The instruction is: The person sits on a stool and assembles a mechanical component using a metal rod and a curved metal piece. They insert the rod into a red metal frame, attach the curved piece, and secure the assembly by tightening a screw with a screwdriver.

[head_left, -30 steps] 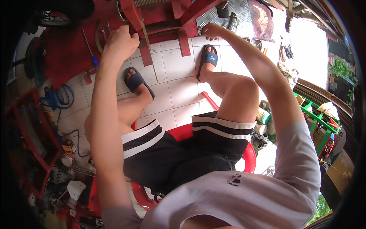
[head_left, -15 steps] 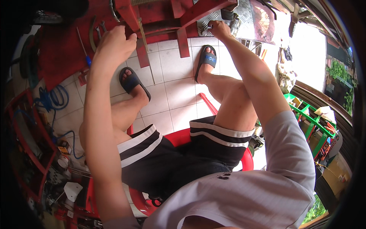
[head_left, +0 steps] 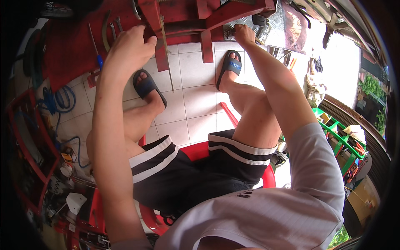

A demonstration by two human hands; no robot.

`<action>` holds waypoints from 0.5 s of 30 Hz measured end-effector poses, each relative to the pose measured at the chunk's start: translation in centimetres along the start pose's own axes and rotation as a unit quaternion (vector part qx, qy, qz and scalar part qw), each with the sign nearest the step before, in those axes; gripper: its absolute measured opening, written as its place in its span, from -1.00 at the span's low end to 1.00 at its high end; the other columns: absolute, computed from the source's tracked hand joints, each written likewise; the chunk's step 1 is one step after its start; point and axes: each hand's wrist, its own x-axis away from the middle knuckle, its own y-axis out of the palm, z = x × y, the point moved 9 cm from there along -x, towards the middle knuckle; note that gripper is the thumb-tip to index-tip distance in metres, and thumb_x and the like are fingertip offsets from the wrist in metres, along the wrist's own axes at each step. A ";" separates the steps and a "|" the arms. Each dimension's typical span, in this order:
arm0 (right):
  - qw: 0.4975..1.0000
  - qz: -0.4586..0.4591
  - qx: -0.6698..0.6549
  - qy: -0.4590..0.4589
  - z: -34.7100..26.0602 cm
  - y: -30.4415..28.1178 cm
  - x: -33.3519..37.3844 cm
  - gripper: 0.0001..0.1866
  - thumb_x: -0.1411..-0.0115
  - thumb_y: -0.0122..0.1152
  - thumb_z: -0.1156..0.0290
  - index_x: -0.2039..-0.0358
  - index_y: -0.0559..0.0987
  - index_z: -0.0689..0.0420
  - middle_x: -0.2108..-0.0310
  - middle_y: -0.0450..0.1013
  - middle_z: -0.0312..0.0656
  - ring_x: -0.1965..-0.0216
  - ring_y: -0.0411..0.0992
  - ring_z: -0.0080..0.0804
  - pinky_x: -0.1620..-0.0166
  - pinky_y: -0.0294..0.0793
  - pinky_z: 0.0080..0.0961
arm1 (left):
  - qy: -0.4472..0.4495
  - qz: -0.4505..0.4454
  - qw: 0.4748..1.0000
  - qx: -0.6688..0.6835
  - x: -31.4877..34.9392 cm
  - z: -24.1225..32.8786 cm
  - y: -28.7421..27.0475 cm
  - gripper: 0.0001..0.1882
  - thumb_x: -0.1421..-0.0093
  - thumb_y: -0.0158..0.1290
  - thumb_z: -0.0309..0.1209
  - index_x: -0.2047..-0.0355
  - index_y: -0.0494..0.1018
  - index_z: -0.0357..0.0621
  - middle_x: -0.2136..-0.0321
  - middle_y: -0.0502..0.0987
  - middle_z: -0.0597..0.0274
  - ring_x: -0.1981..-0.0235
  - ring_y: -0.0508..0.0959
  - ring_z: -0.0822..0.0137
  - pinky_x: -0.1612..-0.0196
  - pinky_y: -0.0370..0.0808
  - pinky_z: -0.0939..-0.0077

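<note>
At the far end of the scene, my left hand (head_left: 132,46) is curled beside the left leg of a red metal frame (head_left: 183,30). Its fingertips bend away from view, so whatever they hold is hidden. Farther right, my right hand (head_left: 244,36) is closed at the frame's right side, over a patterned metal plate, and I cannot make out what is in it. Just left of my left hand lie two wrenches (head_left: 113,31), a curved metal strip (head_left: 106,33) and a screwdriver (head_left: 100,61) with a blue handle. A thin rod (head_left: 166,48) hangs down by the frame's left leg.
Metal parts (head_left: 262,31) sit beside my right hand. A coiled blue hose (head_left: 62,100) lies on the tiled floor (head_left: 189,77) at left, near a red rack (head_left: 48,162). I sit on a red plastic chair (head_left: 196,151). A green tool holder (head_left: 346,143) stands at right.
The far surface and frame sit slightly farther right in the view. Both hands have shifted a little to the right with them; their curled shapes look much the same.
</note>
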 end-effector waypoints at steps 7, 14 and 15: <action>1.000 -0.019 -0.001 0.007 0.0 -0.1 0.1 -0.81 -0.07 0.04 0.38 0.37 0.61 0.07 0.30 0.53 0.00 0.20 0.51 0.00 0.15 0.49 -0.14 | -0.007 0.001 1.000 -0.020 0.1 0.2 0.0 -0.46 -0.22 -0.04 -0.19 -0.06 0.31 -0.40 0.19 0.55 -0.12 0.10 0.53 0.00 0.02 0.43 0.25; 0.997 -0.004 -0.071 0.014 0.1 -0.2 0.3 -0.76 -0.02 0.22 0.23 0.37 0.59 0.10 0.37 0.52 0.09 0.25 0.50 0.07 0.17 0.49 -0.12 | -0.015 -0.010 1.000 -0.008 0.1 -0.3 0.4 -0.46 -0.21 -0.02 -0.21 -0.05 0.31 -0.42 0.27 0.57 -0.12 0.18 0.56 -0.01 0.08 0.44 0.24; 0.997 -0.001 -0.080 0.015 0.2 0.0 0.3 -0.77 -0.01 0.22 0.24 0.37 0.60 0.10 0.38 0.52 0.08 0.25 0.50 0.06 0.17 0.49 -0.13 | -0.015 -0.011 1.000 -0.007 0.2 -0.2 0.3 -0.47 -0.21 -0.02 -0.22 -0.05 0.31 -0.43 0.28 0.57 -0.11 0.19 0.56 -0.01 0.09 0.44 0.23</action>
